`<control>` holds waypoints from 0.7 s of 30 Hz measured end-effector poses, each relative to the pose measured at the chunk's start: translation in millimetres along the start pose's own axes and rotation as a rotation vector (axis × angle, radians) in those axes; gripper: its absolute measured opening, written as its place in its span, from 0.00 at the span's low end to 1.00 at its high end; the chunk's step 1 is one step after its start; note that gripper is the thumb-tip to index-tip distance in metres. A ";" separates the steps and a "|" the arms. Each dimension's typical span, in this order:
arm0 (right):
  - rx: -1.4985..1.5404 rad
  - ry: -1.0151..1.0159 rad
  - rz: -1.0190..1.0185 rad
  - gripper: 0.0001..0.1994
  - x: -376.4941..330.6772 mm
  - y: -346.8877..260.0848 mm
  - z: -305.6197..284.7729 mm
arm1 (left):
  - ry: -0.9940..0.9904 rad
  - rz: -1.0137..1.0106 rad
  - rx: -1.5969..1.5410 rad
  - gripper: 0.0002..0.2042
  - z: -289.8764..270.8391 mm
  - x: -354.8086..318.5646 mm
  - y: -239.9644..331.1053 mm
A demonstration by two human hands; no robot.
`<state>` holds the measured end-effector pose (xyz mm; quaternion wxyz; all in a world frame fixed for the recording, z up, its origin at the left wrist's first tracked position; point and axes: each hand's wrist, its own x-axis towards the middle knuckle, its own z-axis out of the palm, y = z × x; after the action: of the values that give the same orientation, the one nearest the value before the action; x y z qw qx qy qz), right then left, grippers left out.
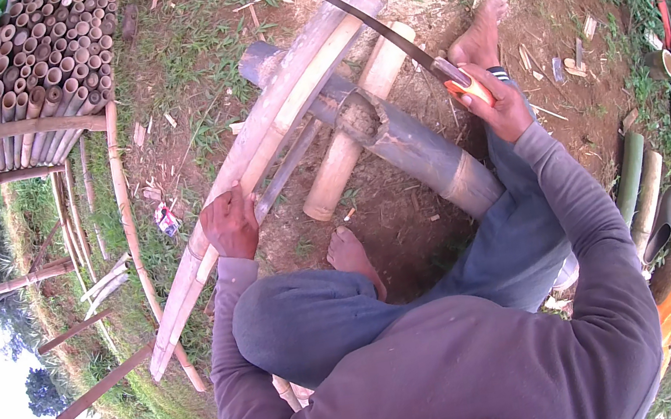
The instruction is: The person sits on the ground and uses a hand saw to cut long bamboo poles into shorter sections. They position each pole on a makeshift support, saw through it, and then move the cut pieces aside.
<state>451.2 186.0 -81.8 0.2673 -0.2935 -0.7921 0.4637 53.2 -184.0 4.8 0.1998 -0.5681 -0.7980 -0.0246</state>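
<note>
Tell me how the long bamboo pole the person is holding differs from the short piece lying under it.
The long bamboo pole is pale, split open and runs across the scene, steadied by the left hand. The short bamboo piece is whole, round, yellower, and lies untouched on the dirt. Both are bamboo with visible nodes.

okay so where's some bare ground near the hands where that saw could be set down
Bare dirt lies between the left foot and the grey bamboo log, and right of the right foot, though chips are scattered there. It is crowded where the long split bamboo held by the left hand crosses the log, under the saw in the right hand.
</note>
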 end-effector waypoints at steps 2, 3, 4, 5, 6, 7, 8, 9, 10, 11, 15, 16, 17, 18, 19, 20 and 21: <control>0.001 0.019 -0.056 0.26 19.4 -8.5 6.9 | -0.014 -0.017 0.003 0.22 0.7 -4.2 -1.7; 0.002 0.029 -0.082 0.26 22.5 -10.4 9.1 | -0.016 -0.015 0.001 0.22 1.2 -6.1 -0.1; 0.008 0.013 -0.031 0.26 17.3 -9.7 9.2 | -0.015 -0.016 0.000 0.22 1.0 -7.0 -0.2; 0.013 -0.001 0.012 0.26 10.9 -7.5 7.6 | -0.009 -0.020 0.003 0.22 0.7 -6.3 -0.9; 0.018 -0.016 0.055 0.26 2.5 -3.3 5.5 | 0.000 -0.015 -0.006 0.23 0.6 -6.3 -0.7; -0.025 0.007 0.014 0.26 -8.3 8.7 4.0 | 0.013 -0.012 -0.012 0.23 0.7 -5.8 -0.3; -0.036 0.027 -0.008 0.26 -13.9 10.8 4.6 | 0.023 -0.007 -0.023 0.23 1.9 -5.9 0.4; -0.048 0.048 -0.031 0.26 -18.2 13.1 4.9 | 0.021 -0.005 -0.018 0.23 2.4 -4.4 0.1; -0.056 0.068 -0.051 0.26 -19.9 10.6 5.0 | 0.017 -0.001 -0.012 0.23 1.7 -2.9 0.2; -0.076 0.060 -0.044 0.26 -18.2 9.0 4.2 | 0.013 0.003 -0.007 0.23 2.0 -2.4 0.1; -0.095 0.040 -0.023 0.25 -13.3 0.2 1.2 | 0.019 0.000 -0.008 0.23 3.5 -5.0 -2.4; -0.084 0.035 -0.030 0.25 -11.0 -3.2 0.7 | 0.007 -0.011 -0.007 0.23 1.4 -5.8 -3.0; -0.092 0.027 0.011 0.25 -12.2 -10.3 -0.4 | -0.005 -0.024 -0.005 0.22 0.3 -6.6 -1.8; -0.100 0.036 -0.004 0.25 -18.7 -6.9 -2.3 | -0.002 -0.022 -0.016 0.22 1.1 -7.3 1.4; -0.103 0.049 -0.022 0.25 -27.1 0.6 -0.8 | 0.002 -0.018 -0.022 0.22 0.5 -7.0 1.3; -0.109 0.059 -0.049 0.25 -32.0 7.9 -1.5 | 0.012 -0.021 -0.027 0.22 0.8 -5.2 0.8; -0.092 0.046 -0.005 0.26 -40.1 13.5 -4.2 | 0.025 -0.009 -0.019 0.22 0.6 -2.0 -1.7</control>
<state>484.5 165.2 -98.2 0.2729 -0.3138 -0.8070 0.4192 52.0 -186.2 3.9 0.2040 -0.5662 -0.7976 -0.0403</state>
